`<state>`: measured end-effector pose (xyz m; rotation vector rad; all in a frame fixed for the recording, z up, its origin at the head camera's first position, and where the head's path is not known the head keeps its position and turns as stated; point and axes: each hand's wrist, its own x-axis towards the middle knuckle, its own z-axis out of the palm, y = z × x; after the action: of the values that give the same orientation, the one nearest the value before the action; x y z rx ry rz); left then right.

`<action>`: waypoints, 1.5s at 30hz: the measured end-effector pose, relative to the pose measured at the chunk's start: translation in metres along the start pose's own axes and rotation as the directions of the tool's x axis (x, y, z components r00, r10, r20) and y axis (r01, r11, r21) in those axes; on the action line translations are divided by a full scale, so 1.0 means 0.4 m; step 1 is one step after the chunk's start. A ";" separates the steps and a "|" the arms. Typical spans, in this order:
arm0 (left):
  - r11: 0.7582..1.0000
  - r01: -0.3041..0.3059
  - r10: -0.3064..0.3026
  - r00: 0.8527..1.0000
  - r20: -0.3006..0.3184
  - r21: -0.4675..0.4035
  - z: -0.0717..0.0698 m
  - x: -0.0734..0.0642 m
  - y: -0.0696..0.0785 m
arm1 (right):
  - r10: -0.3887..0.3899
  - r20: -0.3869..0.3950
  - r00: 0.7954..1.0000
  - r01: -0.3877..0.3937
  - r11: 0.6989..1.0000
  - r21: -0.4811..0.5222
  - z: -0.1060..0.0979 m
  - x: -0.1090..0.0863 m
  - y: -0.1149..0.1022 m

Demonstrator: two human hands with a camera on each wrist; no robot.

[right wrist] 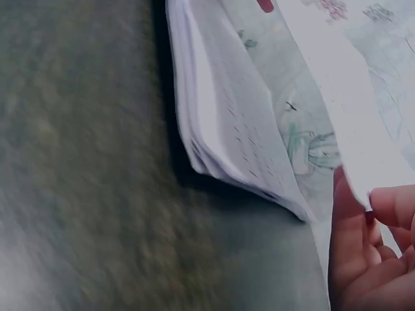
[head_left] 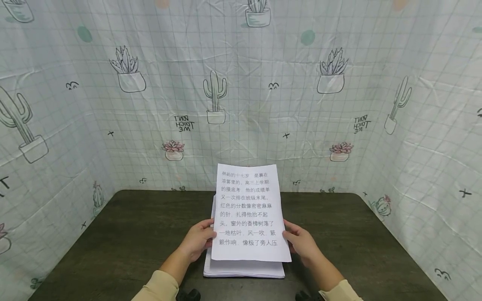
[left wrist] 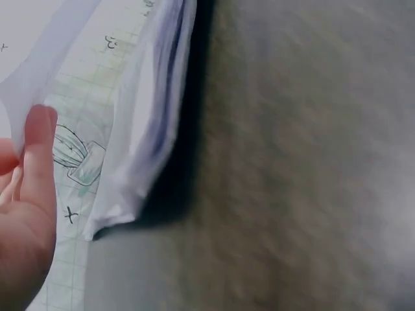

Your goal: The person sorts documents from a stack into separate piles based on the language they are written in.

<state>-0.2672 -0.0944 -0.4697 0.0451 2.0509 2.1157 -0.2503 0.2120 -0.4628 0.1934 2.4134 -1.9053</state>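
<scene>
A white sheet of paper (head_left: 246, 213) printed with lines of Chinese characters is held up in front of me, tilted so its text faces my head. My left hand (head_left: 198, 239) pinches its left edge between thumb and fingers. On the opposite edge, my right hand (head_left: 302, 242) grips it the same way, and the right wrist view shows the thumb and fingers closed on the paper. Below the raised sheet lies a stack of paper (head_left: 244, 269) on the table. Its layered edges show in the left wrist view, and printed text is visible on the stack (right wrist: 240, 123) in the right wrist view.
The dark wooden table (head_left: 113, 242) extends to both sides of the stack. A pale grid-patterned cloth (head_left: 241, 96) with cactus drawings hangs behind and at the sides. Two dark objects, one of them a black piece (head_left: 189, 295), show at the near edge.
</scene>
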 end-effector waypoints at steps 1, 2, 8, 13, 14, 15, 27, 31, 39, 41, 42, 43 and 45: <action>1.000 -0.006 0.006 1.000 0.029 -0.014 0.001 0.002 0.004 | 0.003 0.015 1.000 -0.004 1.000 0.023 -0.008 0.001 0.000; 0.999 -0.007 0.008 0.998 0.055 -0.032 0.003 0.005 0.007 | 0.006 0.032 0.999 -0.008 0.999 0.040 -0.018 0.001 0.001; 0.996 -0.009 0.025 0.985 0.169 -0.093 0.022 0.022 0.021 | 0.010 0.164 0.986 -0.023 0.997 0.075 -0.086 0.002 0.002; 0.996 0.003 0.015 0.978 0.208 -0.087 0.053 0.033 0.030 | 0.000 0.220 0.975 -0.016 0.998 0.068 -0.143 0.000 -0.001; 0.996 0.008 0.011 0.977 0.212 -0.086 0.062 0.037 0.031 | 0.001 0.215 0.977 -0.015 0.998 0.063 -0.152 -0.001 -0.001; 0.996 0.011 0.007 0.977 0.214 -0.084 0.071 0.039 0.033 | 0.003 0.207 0.978 -0.015 0.998 0.056 -0.161 -0.002 -0.001; 0.998 0.020 -0.010 0.987 0.161 -0.057 0.209 0.050 0.034 | 0.014 0.220 0.975 -0.016 1.000 0.007 -0.289 -0.010 0.024; 0.998 0.021 -0.013 0.989 0.149 -0.051 0.247 0.055 0.039 | 0.010 0.243 0.970 -0.011 1.000 0.000 -0.328 -0.010 0.030; 0.999 0.025 -0.018 0.988 0.152 -0.046 0.314 0.066 0.030 | 0.031 0.250 0.968 -0.028 0.999 -0.016 -0.394 -0.007 0.053; 0.999 0.027 -0.020 0.989 0.149 -0.041 0.330 0.067 0.029 | 0.034 0.263 0.964 -0.032 0.999 -0.012 -0.411 -0.007 0.057; 0.999 0.028 -0.022 0.989 0.147 -0.040 0.338 0.067 0.029 | 0.037 0.267 0.963 -0.036 0.999 -0.008 -0.418 -0.009 0.058; 0.999 0.031 -0.025 0.989 0.144 -0.041 0.346 0.066 0.028 | 0.037 0.273 0.961 -0.037 0.999 -0.005 -0.426 -0.010 0.058; 0.999 0.034 -0.028 0.990 0.138 -0.037 0.361 0.065 0.027 | 0.041 0.286 0.957 -0.042 0.999 -0.003 -0.440 -0.014 0.058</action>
<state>-0.2716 0.0520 -0.4561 0.1480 1.9188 2.0724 -0.2363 0.3879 -0.4433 -0.0302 2.1989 -1.7789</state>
